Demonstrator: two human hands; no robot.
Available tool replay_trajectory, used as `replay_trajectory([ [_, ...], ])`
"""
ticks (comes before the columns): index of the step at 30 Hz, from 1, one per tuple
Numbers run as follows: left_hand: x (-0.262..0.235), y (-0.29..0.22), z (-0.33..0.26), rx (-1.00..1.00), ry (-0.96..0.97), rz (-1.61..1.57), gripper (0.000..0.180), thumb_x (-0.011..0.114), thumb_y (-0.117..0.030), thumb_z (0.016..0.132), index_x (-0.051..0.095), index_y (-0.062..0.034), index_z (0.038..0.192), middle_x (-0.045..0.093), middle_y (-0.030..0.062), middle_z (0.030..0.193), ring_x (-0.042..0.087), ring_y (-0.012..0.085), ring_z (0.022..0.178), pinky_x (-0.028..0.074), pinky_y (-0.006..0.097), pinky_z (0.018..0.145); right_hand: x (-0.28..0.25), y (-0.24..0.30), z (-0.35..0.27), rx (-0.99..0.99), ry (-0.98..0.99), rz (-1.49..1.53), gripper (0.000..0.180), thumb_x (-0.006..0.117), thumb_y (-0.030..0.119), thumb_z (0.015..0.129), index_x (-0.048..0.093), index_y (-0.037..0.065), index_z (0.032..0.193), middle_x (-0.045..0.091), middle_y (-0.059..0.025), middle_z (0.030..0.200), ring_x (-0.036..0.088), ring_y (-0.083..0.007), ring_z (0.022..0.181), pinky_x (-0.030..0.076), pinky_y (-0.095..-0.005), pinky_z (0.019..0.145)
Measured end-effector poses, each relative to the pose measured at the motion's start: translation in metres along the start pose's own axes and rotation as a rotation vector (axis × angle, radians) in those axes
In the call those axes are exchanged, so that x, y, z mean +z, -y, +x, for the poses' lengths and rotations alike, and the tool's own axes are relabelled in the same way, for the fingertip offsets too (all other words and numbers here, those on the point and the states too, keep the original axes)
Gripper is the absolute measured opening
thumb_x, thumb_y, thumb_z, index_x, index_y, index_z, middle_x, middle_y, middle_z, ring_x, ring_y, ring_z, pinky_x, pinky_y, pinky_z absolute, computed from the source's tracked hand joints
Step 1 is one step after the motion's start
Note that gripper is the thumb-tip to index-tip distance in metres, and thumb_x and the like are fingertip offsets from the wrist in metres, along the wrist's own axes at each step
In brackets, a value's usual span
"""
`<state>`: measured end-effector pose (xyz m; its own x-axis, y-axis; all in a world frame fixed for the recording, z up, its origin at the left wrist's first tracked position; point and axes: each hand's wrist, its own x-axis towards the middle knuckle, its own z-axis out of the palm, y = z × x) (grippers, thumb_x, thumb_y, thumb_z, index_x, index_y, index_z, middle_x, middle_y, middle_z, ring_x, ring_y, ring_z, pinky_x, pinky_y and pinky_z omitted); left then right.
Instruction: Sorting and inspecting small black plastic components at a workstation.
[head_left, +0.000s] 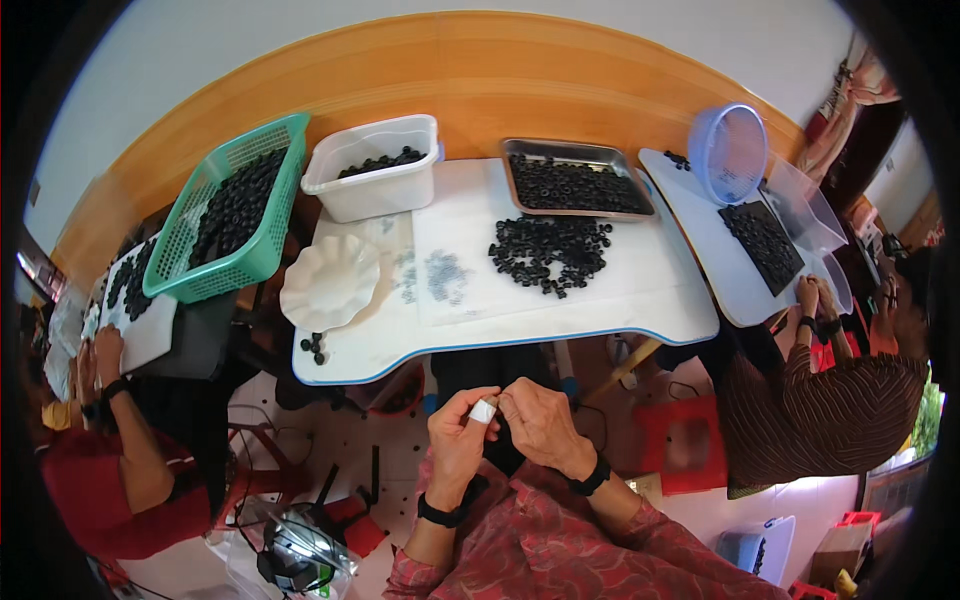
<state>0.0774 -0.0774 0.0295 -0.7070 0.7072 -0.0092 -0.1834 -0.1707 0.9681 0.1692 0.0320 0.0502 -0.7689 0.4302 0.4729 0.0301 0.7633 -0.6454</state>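
Observation:
In front of my lap, below the near edge of the white table [640,290], my two hands meet. My left hand [458,440] is closed, and a white strip [484,410] that looks like tape sits around its thumb. Beside that thumb, the fingers of my right hand [543,425] are pinched together, touching the left fingertips. Whatever lies between the fingers is too small and hidden to name. On the table beyond is a loose pile of small black ring-like parts [550,252], with a metal tray [580,211] of similar parts behind it.
A scalloped white dish [328,280] and a white tub [385,195] stand on the table's left side. Farther left is a green basket [218,282] of black parts. Co-workers sit at both sides; a blue basket [728,150] and a red stool [682,440] are to the right.

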Motion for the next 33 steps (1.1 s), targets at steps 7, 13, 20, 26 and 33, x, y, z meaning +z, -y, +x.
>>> replay_trajectory([
  [7,0.009,0.007,0.000,0.153,-0.032,0.100,0.016,0.060,-0.003,0.095,0.071,-0.0030,0.107,0.063,-0.0016,0.084,0.056,0.0035,0.066,0.047,0.018,0.058,-0.003,0.000,-0.005,-0.026,-0.108,-0.050,0.010,0.057,0.006,0.093,0.052,0.002,0.086,0.054,-0.0125,0.073,0.059,-0.0315,0.064,0.046,-0.0416,0.054],
  [13,0.015,0.008,-0.001,-0.013,0.012,-0.012,0.016,0.059,-0.007,0.098,0.070,-0.0020,0.108,0.063,-0.0019,0.084,0.055,0.0032,0.065,0.046,0.018,0.057,-0.004,-0.003,-0.013,0.021,-0.162,0.012,0.013,0.057,0.009,0.095,0.051,0.002,0.085,0.053,-0.0129,0.073,0.059,-0.0321,0.063,0.046,-0.0415,0.054],
  [20,0.010,0.013,0.005,-0.019,0.066,-0.077,0.017,0.057,-0.002,0.096,0.070,0.0003,0.107,0.058,-0.0019,0.082,0.054,0.0044,0.067,0.044,0.018,0.057,-0.002,-0.007,-0.016,0.217,-0.116,0.196,0.015,0.057,0.014,0.096,0.057,0.003,0.085,0.056,-0.0154,0.076,0.061,-0.0358,0.069,0.048,-0.0424,0.058],
  [26,0.005,0.017,0.009,-0.139,0.096,-0.291,0.019,0.059,-0.006,0.097,0.068,0.0022,0.111,0.064,0.0031,0.084,0.056,0.0057,0.066,0.046,0.019,0.055,-0.005,-0.015,-0.017,0.528,-0.001,0.646,0.020,0.055,0.017,0.100,0.060,0.001,0.091,0.060,-0.0021,0.074,0.055,-0.0077,0.066,0.045,-0.0241,0.058],
  [33,-0.001,0.020,0.009,-0.116,0.083,-0.329,0.022,0.059,-0.011,0.098,0.067,0.0025,0.114,0.066,0.0035,0.086,0.056,0.0066,0.066,0.044,0.020,0.054,0.001,-0.010,-0.015,0.537,0.047,0.674,0.020,0.055,0.021,0.102,0.058,0.002,0.098,0.061,-0.0012,0.079,0.054,-0.0061,0.067,0.045,-0.0216,0.060],
])
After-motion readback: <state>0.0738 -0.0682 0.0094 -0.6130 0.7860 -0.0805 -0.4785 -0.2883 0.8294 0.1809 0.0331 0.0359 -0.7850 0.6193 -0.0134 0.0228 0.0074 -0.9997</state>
